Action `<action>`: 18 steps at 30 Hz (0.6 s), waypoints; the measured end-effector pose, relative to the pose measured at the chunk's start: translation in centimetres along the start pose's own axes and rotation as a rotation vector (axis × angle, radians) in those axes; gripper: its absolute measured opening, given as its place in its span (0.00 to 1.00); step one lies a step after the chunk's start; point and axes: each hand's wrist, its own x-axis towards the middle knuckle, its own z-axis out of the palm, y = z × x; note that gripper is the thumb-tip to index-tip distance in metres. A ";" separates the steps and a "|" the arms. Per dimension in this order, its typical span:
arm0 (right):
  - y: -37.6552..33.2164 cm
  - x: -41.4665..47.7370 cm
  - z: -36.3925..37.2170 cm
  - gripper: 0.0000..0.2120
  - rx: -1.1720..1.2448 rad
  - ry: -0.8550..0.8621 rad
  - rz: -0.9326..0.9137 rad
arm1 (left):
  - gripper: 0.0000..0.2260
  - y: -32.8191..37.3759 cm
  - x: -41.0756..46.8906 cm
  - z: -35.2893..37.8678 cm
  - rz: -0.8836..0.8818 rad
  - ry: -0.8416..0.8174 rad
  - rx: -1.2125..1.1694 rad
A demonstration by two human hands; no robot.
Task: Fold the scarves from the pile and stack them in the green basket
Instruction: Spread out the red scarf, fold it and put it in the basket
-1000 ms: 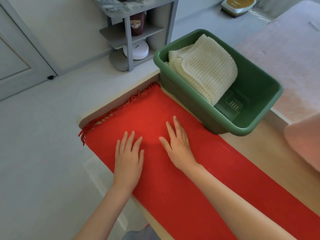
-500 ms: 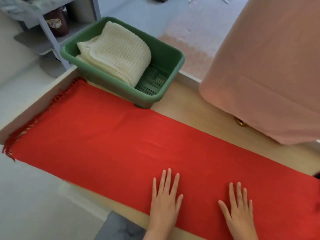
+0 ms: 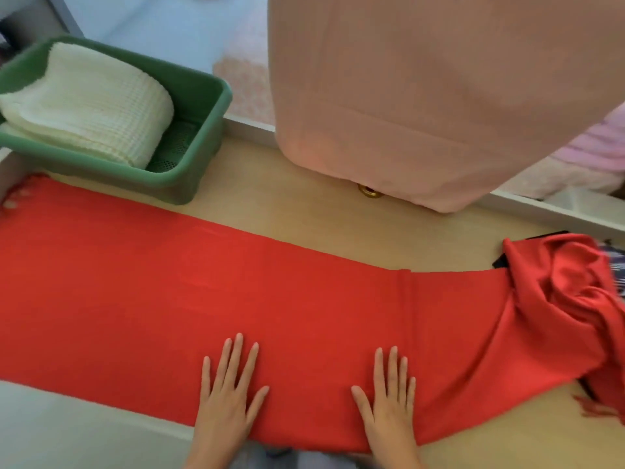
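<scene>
A long red scarf (image 3: 169, 299) lies spread flat along the wooden table, its fringed end at the far left and its other end bunched up at the right (image 3: 568, 299). My left hand (image 3: 230, 397) and my right hand (image 3: 389, 404) rest palm-down on the scarf near its front edge, fingers spread, holding nothing. The green basket (image 3: 203, 137) stands at the back left of the table and holds a folded cream knitted scarf (image 3: 88, 106).
A large pink cloth (image 3: 422, 96) hangs over the back edge of the table, with a brass ring (image 3: 370, 191) below it. Dark patterned fabric (image 3: 619, 265) peeks out under the bunched red end. Bare wood table (image 3: 304, 211) lies between basket and scarf.
My view has swung right along the scarf. Both hands have slid from the fringed left part toward the middle, still flat on the cloth. The bunched right end has come into view.
</scene>
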 end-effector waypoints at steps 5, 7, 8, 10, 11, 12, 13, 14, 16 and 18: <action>6.3 2.6 -5.7 0.32 0.075 0.173 0.090 | 0.27 5.4 3.0 -0.5 0.023 0.026 -0.073; 10.1 3.4 -7.9 0.31 0.097 0.236 0.196 | 0.27 9.7 4.3 -0.2 0.108 -0.002 -0.108; 12.0 3.8 -8.9 0.31 0.102 0.252 0.238 | 0.27 12.2 4.9 0.1 0.160 -0.014 -0.121; 15.6 4.5 -10.3 0.31 0.124 0.241 0.285 | 0.24 17.2 5.9 0.6 0.263 -0.041 -0.130; 17.1 4.7 -10.6 0.32 0.132 0.208 0.287 | 0.23 19.5 6.3 1.0 0.310 -0.057 -0.123; 18.2 4.7 -10.5 0.33 0.123 0.164 0.276 | 0.23 21.5 6.6 1.4 0.350 -0.075 -0.108; 19.1 4.5 -10.1 0.35 0.083 0.117 0.252 | 0.23 23.2 6.9 2.0 0.378 -0.090 -0.087; 19.8 4.2 -9.4 0.39 0.038 0.056 0.228 | 0.24 24.5 7.0 2.7 0.389 -0.108 -0.062; 21.1 3.0 -7.7 0.46 -0.010 -0.055 0.195 | 0.25 25.8 6.8 4.2 0.381 -0.146 -0.006; 21.9 1.0 -6.5 0.45 -0.006 -0.082 0.219 | 0.27 25.8 6.3 5.5 0.372 -0.172 0.055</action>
